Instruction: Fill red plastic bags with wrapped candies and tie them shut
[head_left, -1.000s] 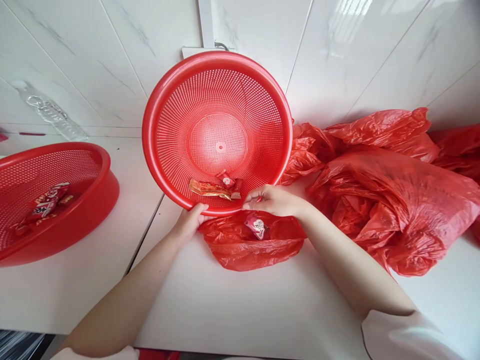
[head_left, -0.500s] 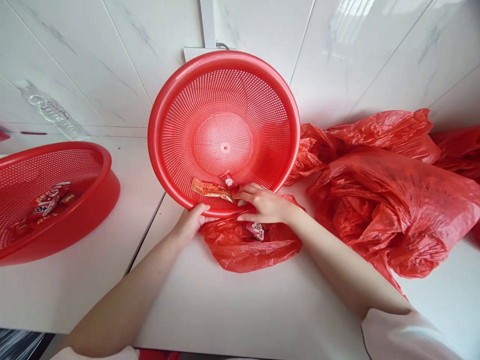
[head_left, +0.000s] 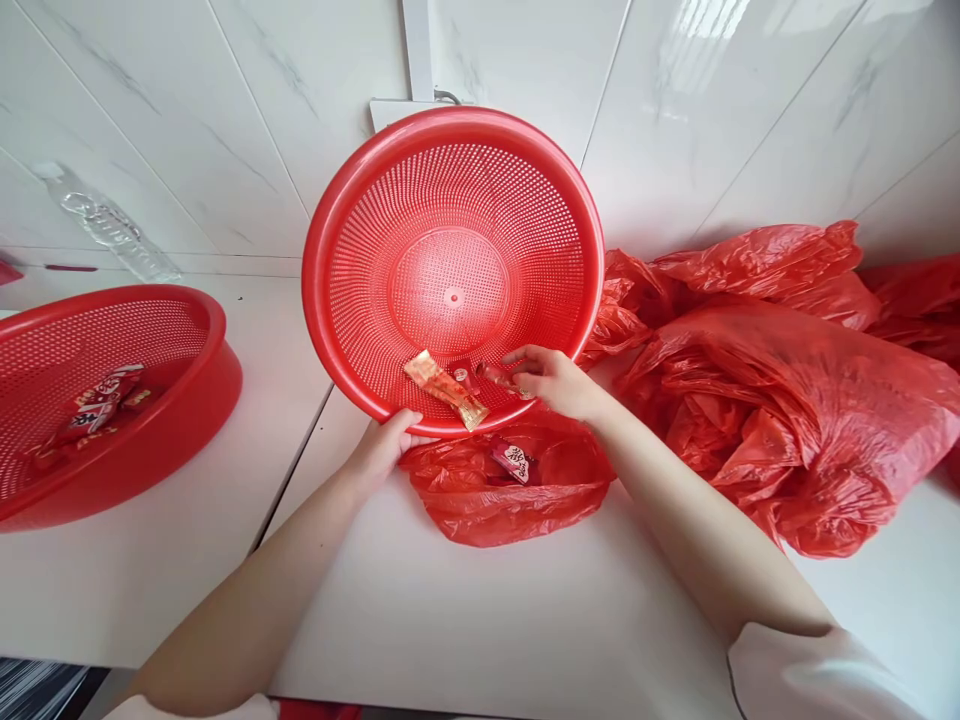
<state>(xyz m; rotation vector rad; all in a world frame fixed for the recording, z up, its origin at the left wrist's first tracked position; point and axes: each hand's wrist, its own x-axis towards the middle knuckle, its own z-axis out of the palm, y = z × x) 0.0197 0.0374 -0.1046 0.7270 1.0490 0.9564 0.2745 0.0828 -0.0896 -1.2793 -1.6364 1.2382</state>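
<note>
my left hand (head_left: 390, 442) pinches the rim of the red basket (head_left: 450, 260); inside, the gold packet (head_left: 444, 388) has swung round, its end now at the lip above the red bag (head_left: 510, 518); whether my right hand (head_left: 555, 384) pinches the small red packet (head_left: 495, 376), i can't tell

Your left hand (head_left: 390, 445) has the tilted red colander (head_left: 450, 285) by the rim, right hand (head_left: 561, 385) at a red packet (head_left: 495, 375) inside.

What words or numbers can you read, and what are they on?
No text can be read.
Packet in the bag: pale marks, too blurred.
Big packet in the left basket: pale marks, too blurred.
Small sweet by the gold wrapper: pale mark, too small.
</note>
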